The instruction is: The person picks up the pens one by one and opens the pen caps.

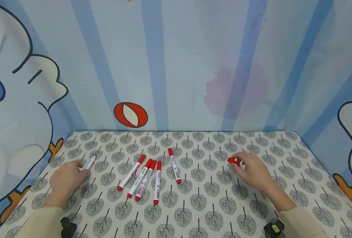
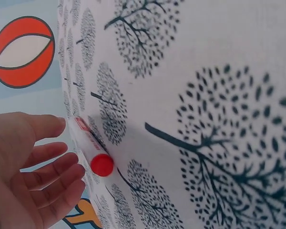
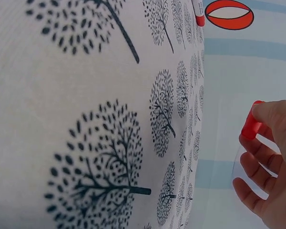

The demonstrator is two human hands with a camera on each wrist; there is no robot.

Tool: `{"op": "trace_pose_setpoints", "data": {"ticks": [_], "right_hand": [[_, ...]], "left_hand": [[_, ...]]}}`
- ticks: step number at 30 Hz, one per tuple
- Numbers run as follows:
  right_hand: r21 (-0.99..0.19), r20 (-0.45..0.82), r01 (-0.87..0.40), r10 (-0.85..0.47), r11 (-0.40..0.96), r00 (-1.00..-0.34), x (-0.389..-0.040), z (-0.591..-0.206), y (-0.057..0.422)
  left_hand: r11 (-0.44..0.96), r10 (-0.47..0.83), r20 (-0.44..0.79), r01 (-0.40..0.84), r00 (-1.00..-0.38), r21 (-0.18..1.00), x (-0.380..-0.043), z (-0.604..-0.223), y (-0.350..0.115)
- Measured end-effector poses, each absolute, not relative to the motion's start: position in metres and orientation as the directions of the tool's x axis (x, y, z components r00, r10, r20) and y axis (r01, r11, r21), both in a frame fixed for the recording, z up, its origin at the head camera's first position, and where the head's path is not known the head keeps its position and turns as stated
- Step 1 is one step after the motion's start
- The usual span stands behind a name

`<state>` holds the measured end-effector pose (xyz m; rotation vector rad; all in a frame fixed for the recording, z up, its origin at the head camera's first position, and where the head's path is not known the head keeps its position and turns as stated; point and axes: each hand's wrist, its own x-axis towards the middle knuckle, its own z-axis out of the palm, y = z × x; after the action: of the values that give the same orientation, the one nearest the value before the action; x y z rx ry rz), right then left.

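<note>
My left hand [image 1: 67, 178] is low at the table's left side, beside a white marker [image 1: 89, 163]. That marker is uncapped, its narrow tip pointing away. In the left wrist view its red end [image 2: 102, 165] faces the camera, and the fingers [image 2: 62, 167] are loosely bent and spread from the thumb, next to the barrel. Over on the right, my right hand [image 1: 253, 168] pinches a red marker cap [image 1: 233, 161] between thumb and fingers. The right wrist view shows the cap [image 3: 252, 121] raised above the cloth, with the other fingers loosely curled.
Several capped red-and-white markers [image 1: 157, 182] lie between the hands, one marker [image 1: 174, 166] apart to their right. A tree-patterned cloth [image 1: 198, 201] covers the table. Behind it stands a blue striped backdrop [image 1: 179, 66] with cartoon figures at both sides.
</note>
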<state>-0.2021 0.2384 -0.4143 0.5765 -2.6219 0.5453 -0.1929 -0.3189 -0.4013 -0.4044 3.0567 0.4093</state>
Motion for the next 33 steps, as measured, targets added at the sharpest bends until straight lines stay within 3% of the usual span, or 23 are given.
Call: {"op": "trace_pose_setpoints", "data": {"ticks": [16, 33], "right_hand": [[-0.41, 0.247, -0.244, -0.15, 0.879, -0.957, -0.207, -0.409, 0.241], [-0.407, 0.174, -0.116, -0.047, 0.906, -0.984, -0.223, -0.42, 0.258]], "left_hand": [[0.962, -0.121, 0.004, -0.116, -0.993, 0.247, -0.192, -0.389, -0.288], [0.966, 0.025, 0.129, 0.056, -0.991, 0.251, -0.196, -0.389, -0.257]]}}
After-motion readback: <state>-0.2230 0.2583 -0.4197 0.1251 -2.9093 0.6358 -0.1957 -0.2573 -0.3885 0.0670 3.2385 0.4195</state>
